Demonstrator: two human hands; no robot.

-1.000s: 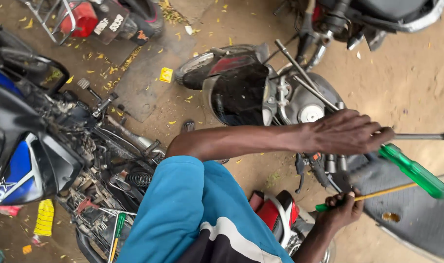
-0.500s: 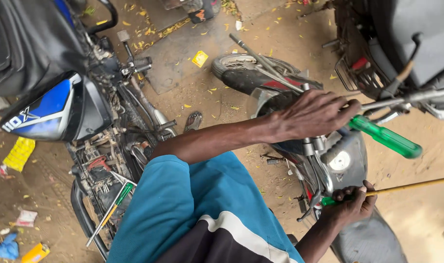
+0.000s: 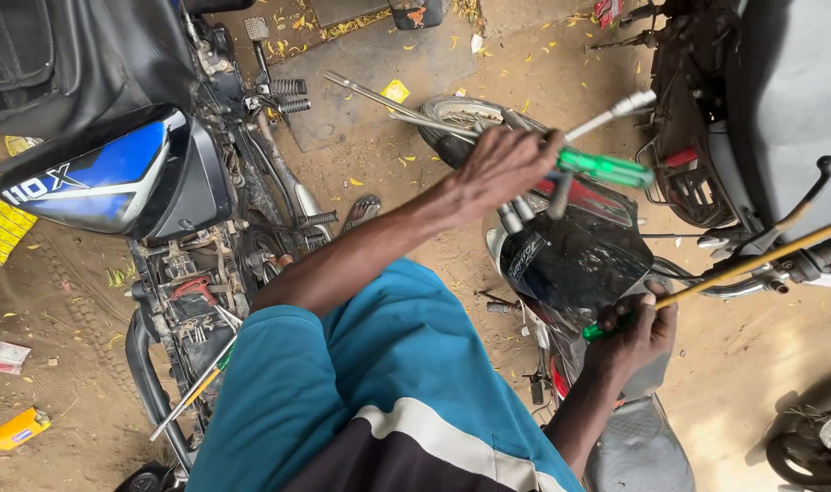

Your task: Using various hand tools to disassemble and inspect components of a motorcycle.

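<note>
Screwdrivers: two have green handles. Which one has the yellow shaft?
The screwdriver in the right hand, low on the right. The other screwdriver, held higher by the left hand, has a silver metal shaft.

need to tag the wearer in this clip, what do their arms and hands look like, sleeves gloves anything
Both hands are bare: no gloves, rings or watch show on the left hand or right hand. The forearms are uncovered. The left arm comes out of a short teal sleeve; the shirt has a white stripe above a dark panel.
</note>
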